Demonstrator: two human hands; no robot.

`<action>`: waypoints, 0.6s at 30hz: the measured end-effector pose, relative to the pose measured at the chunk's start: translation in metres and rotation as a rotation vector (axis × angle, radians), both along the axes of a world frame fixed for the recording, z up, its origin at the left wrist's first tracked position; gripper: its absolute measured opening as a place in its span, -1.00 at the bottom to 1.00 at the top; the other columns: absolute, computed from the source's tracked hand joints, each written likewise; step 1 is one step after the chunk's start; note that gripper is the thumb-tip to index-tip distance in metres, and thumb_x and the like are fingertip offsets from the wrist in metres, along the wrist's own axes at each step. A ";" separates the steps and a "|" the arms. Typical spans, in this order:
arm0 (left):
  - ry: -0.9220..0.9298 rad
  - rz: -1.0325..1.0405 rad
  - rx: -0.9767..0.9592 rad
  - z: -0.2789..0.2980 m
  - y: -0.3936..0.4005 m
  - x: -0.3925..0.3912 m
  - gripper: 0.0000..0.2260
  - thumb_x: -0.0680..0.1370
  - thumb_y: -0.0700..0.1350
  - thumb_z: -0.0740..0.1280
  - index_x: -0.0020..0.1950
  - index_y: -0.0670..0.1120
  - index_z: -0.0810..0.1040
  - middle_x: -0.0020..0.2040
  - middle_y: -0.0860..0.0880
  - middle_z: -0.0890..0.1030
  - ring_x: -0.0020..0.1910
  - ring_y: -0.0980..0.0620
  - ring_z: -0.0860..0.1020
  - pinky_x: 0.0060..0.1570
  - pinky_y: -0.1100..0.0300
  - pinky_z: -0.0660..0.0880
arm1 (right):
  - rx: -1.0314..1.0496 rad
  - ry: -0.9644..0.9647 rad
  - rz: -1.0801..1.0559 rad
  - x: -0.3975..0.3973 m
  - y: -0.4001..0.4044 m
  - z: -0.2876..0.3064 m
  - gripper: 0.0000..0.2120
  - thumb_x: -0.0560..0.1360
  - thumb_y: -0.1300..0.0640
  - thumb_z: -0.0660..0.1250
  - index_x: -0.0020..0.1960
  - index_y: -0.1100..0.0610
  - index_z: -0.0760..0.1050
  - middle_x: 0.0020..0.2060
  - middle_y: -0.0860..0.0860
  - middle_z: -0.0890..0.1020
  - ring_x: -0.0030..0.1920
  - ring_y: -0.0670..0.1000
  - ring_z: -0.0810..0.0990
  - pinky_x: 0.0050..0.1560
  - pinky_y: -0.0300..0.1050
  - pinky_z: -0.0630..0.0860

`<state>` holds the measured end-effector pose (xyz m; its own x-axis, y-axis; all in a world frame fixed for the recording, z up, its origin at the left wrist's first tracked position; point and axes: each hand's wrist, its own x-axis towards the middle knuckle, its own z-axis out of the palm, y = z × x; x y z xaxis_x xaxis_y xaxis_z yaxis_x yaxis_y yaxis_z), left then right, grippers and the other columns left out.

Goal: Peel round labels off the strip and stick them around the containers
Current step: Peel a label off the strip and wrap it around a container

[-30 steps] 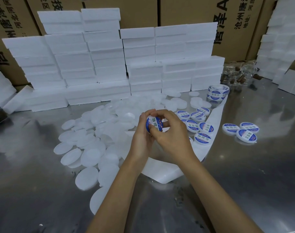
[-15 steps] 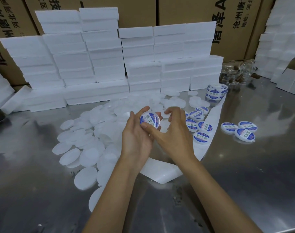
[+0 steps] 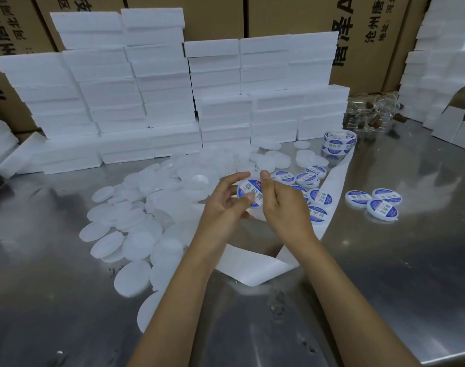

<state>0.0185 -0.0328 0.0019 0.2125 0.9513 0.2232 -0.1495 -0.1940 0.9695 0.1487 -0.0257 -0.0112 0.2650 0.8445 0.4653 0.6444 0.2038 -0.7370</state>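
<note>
We log the bench from left to right. Far left and across the back: stacked white foam slabs (image 3: 114, 102) in front of brown cardboard cartons (image 3: 292, 14). In front of them, on the left half of the brushed steel tabletop (image 3: 384, 274), lies a spread of bare translucent white round containers (image 3: 136, 234), none labelled as far as we can see.

Centre: our left hand (image 3: 223, 207) has its fingers curled round the round white container with a blue-and-white label (image 3: 249, 193), thumb pressing on the label's lower face, fingertips behind the rim. It is held above the table, label facing us and slightly tilted. Our right hand (image 3: 281, 207) sits just beside it, thumb up against the container's right edge, the other fingers loosely curled; it seems to pinch or steady the rim, with nothing else visible in it.

Right of the hands: the white backing strip (image 3: 337, 181) runs from the roll of blue round labels (image 3: 338, 143) down to a curled end near our wrists. A cluster of finished labelled containers (image 3: 308, 181) lies on and beside it, and three more (image 3: 373, 202) sit apart, further right.

Judgement: the label is already on; this is the press-down step. Next we would need to set this one with the finished group, then free a hand to peel a fresh label and pick a bare container from the left pile
</note>
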 end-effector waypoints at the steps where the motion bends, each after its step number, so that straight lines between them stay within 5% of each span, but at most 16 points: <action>1: 0.035 0.034 0.032 -0.001 0.000 -0.002 -0.70 0.57 -0.26 0.40 0.28 -0.02 0.58 -0.02 -0.02 0.68 -0.15 0.05 0.65 -0.16 0.19 0.59 | -0.007 0.035 0.035 0.003 0.000 -0.001 -0.45 0.66 -0.16 0.03 -0.43 0.08 0.29 -0.52 0.01 0.44 -0.39 0.05 0.45 -0.33 0.00 0.33; 5: -0.026 0.200 0.002 0.001 -0.001 -0.002 -0.75 0.48 -0.23 0.52 0.13 -0.12 0.60 -0.20 -0.10 0.71 -0.35 -0.03 0.67 -0.34 0.24 0.58 | -0.047 0.199 0.178 0.006 -0.002 -0.001 -0.43 0.61 -0.28 0.06 -0.39 0.08 0.36 -0.51 -0.01 0.44 -0.42 -0.05 0.40 -0.27 0.00 0.37; 11: -0.103 0.378 -0.018 -0.002 -0.001 -0.002 -0.83 0.55 -0.12 0.47 -0.11 -0.19 0.55 -0.30 -0.10 0.70 -0.37 -0.09 0.69 -0.44 0.22 0.59 | -0.081 -0.087 0.225 -0.001 -0.003 -0.006 -0.40 0.57 -0.33 0.08 -0.30 0.18 0.39 -0.49 -0.06 0.41 -0.40 -0.07 0.40 -0.31 -0.07 0.33; 15: -0.097 0.266 -0.011 -0.002 -0.002 0.003 -0.89 0.60 -0.17 0.39 0.05 -0.19 0.54 -0.20 -0.11 0.72 -0.25 -0.07 0.71 -0.34 0.21 0.61 | -0.009 -0.069 0.094 0.001 -0.002 -0.005 -0.50 0.67 -0.15 0.02 -0.40 -0.03 0.35 -0.49 -0.08 0.48 -0.39 -0.09 0.47 -0.33 -0.11 0.29; 18: -0.059 0.109 0.008 -0.002 -0.003 0.005 -0.73 0.57 -0.27 0.40 0.27 -0.11 0.55 -0.03 -0.13 0.70 -0.12 0.00 0.71 -0.18 0.23 0.62 | 0.021 0.049 0.072 0.004 0.000 -0.005 -0.52 0.67 -0.13 0.05 -0.41 -0.07 0.27 -0.52 -0.09 0.42 -0.40 -0.09 0.41 -0.30 -0.09 0.29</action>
